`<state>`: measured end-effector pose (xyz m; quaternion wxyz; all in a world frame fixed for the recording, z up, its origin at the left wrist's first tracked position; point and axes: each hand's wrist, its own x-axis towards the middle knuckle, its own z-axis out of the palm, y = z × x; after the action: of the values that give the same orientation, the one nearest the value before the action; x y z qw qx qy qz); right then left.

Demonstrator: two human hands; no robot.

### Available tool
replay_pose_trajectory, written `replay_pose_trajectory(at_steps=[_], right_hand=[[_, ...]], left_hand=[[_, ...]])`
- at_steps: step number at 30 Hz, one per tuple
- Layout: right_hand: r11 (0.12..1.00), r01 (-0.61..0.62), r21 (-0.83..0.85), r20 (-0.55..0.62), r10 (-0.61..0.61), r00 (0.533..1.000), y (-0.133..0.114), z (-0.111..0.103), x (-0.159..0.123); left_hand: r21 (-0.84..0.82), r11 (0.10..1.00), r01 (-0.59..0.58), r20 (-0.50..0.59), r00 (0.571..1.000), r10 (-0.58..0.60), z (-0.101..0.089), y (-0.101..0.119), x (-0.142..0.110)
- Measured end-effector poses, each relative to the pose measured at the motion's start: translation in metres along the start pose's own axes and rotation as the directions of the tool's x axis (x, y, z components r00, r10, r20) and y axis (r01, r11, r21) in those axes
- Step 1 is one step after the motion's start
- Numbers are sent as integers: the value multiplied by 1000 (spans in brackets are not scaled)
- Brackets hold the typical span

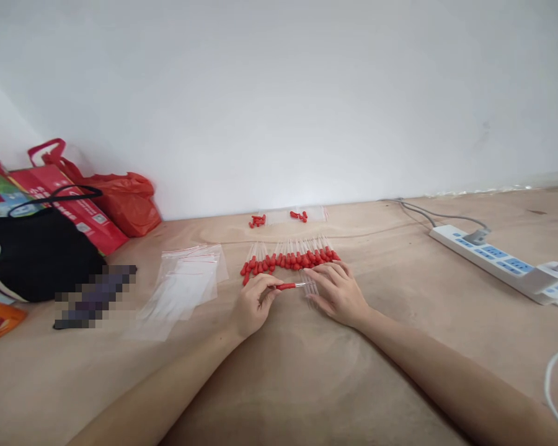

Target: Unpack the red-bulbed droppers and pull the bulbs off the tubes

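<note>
A row of several clear droppers with red rubber bulbs [291, 257] lies on the wooden table [279, 384]. My left hand [253, 303] pinches the red bulb of one dropper [291, 285], which lies sideways between my hands. My right hand [337, 291] holds the glass end of that dropper, with its fingers curled over the near end of the row. Two small heaps of loose red bulbs [257, 220] [299, 215] lie further back by the wall.
A pile of clear zip bags [186, 285] lies left of my hands. Red carrier bags [121, 201], a black bag [32, 254] and a blurred dark object [95, 296] stand at the far left. A white power strip [502, 263] with its cable is on the right.
</note>
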<state>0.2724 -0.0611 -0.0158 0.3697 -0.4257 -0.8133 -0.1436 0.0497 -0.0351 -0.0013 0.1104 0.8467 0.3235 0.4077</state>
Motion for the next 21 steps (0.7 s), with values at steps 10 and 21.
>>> replay_pose_trajectory(at_steps=[10,21], right_hand=[[996,87,27,1,-87,996,0,3,1],[975,220,-31,-99,-222,970,-5,3,2]], left_hand=[[-44,998,-42,3,999,42,1,5,0],[163,978,-133,143,984,110,4,11,2]])
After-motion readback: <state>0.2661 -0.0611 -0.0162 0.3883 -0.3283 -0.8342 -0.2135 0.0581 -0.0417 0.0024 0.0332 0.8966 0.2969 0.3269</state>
